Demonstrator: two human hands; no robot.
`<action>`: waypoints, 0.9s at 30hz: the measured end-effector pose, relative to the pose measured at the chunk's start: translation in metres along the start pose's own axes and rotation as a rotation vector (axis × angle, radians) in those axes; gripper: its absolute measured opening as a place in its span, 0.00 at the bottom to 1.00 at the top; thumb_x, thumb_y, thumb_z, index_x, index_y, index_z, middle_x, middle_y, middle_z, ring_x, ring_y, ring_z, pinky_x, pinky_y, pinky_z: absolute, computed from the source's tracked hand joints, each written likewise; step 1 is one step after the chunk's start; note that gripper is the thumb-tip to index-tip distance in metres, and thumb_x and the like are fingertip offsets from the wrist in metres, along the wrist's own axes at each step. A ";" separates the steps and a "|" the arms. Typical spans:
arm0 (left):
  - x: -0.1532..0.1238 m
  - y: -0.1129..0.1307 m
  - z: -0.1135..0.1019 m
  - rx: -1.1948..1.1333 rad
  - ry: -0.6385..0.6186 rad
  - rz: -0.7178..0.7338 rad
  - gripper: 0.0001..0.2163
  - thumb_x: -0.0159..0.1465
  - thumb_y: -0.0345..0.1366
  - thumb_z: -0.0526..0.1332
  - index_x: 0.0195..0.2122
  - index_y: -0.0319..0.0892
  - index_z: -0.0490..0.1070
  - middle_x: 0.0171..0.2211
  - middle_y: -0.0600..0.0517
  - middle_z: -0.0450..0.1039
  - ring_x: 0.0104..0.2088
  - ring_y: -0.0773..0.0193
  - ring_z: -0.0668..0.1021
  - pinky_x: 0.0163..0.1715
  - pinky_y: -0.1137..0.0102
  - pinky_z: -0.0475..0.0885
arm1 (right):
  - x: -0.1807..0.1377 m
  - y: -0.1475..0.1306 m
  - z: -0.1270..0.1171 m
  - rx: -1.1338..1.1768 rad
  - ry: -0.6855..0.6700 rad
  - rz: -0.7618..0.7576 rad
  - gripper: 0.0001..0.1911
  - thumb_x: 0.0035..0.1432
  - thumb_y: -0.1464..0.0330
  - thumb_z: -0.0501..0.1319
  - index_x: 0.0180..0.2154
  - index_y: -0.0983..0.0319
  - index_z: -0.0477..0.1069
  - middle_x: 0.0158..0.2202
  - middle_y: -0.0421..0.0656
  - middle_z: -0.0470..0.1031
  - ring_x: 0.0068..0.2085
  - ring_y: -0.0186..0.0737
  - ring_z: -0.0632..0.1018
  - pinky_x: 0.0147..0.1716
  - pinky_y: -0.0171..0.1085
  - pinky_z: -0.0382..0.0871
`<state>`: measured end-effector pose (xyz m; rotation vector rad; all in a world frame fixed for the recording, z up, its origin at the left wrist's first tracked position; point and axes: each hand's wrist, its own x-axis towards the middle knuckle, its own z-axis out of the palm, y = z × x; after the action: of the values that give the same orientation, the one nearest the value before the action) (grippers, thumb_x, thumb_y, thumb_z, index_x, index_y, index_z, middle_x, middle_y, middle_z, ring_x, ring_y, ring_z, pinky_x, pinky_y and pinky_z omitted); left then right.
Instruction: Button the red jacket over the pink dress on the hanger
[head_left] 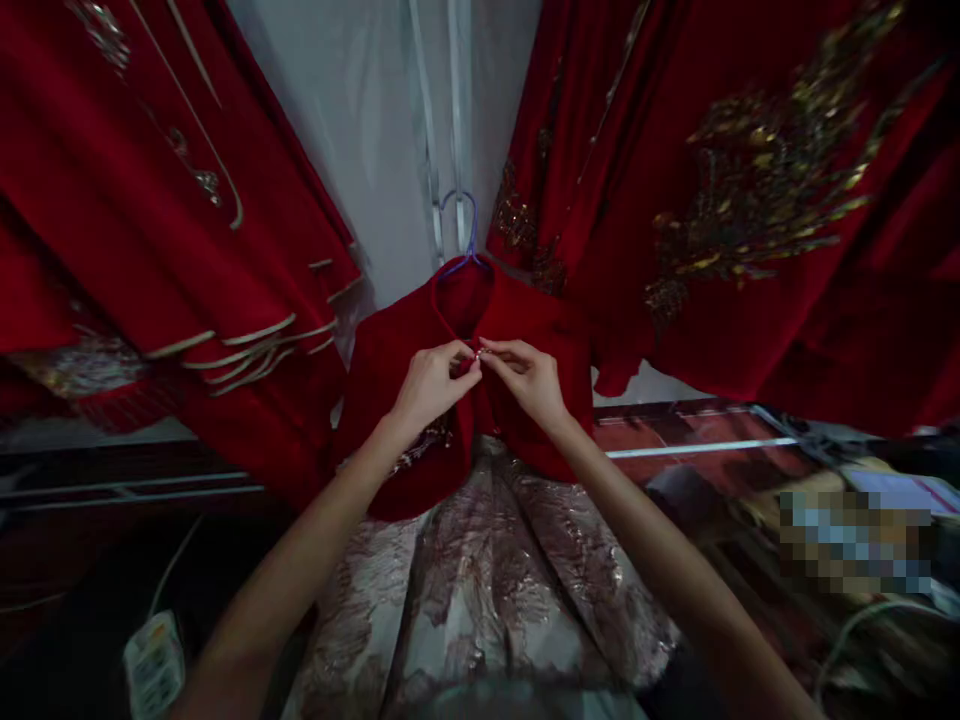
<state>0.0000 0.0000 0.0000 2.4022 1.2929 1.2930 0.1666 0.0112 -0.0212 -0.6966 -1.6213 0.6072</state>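
The red jacket [463, 422] is hung from a purple hanger [472, 243]. At its front, a small fastener [478, 354] appears pinched in the grip of both the left hand [432, 384] and the right hand [535, 380]. Fastening or unfastening is apparently being done; steady, fine fingertip control is called for.

Dim, subdued indoor light; the source is out of view. The pale backdrop [337, 120] behind is a dull grey, and the red jacket [551, 320] sinks into deep, heavy folds of shadow. Small glints catch on the gold trim [780, 190] and the shiny patterned fabric [540, 570] below. The hands [429, 385] are softly lit, but fine detail at their fingertips is smeared. Wide-angle distortion stretches the edges, the lower corners are murky, and a blocky pixelated patch [855, 540] covers part of the lower right.
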 end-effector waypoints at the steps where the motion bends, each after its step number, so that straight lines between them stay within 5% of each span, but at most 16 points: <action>1: 0.000 0.000 0.000 -0.010 0.002 0.003 0.06 0.59 0.36 0.59 0.34 0.41 0.73 0.30 0.52 0.77 0.30 0.66 0.78 0.34 0.73 0.72 | 0.000 0.000 -0.001 0.003 -0.008 0.006 0.14 0.55 0.62 0.63 0.44 0.59 0.76 0.43 0.43 0.78 0.41 0.37 0.79 0.43 0.37 0.75; 16: 0.010 -0.013 -0.007 -0.166 -0.165 0.012 0.04 0.54 0.33 0.61 0.30 0.38 0.72 0.25 0.52 0.76 0.25 0.67 0.78 0.27 0.75 0.73 | 0.005 0.008 0.003 0.035 -0.067 0.104 0.18 0.50 0.61 0.66 0.43 0.61 0.76 0.38 0.44 0.78 0.36 0.37 0.79 0.39 0.38 0.77; 27: 0.011 -0.013 -0.010 -0.142 -0.132 0.078 0.04 0.55 0.34 0.61 0.29 0.40 0.71 0.26 0.54 0.74 0.25 0.70 0.75 0.28 0.76 0.69 | 0.012 0.013 0.005 0.072 -0.115 0.095 0.19 0.50 0.66 0.64 0.45 0.63 0.73 0.36 0.43 0.77 0.35 0.36 0.77 0.39 0.37 0.73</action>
<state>-0.0125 0.0135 0.0070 2.4144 1.0462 1.1787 0.1614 0.0287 -0.0235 -0.6996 -1.6704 0.7829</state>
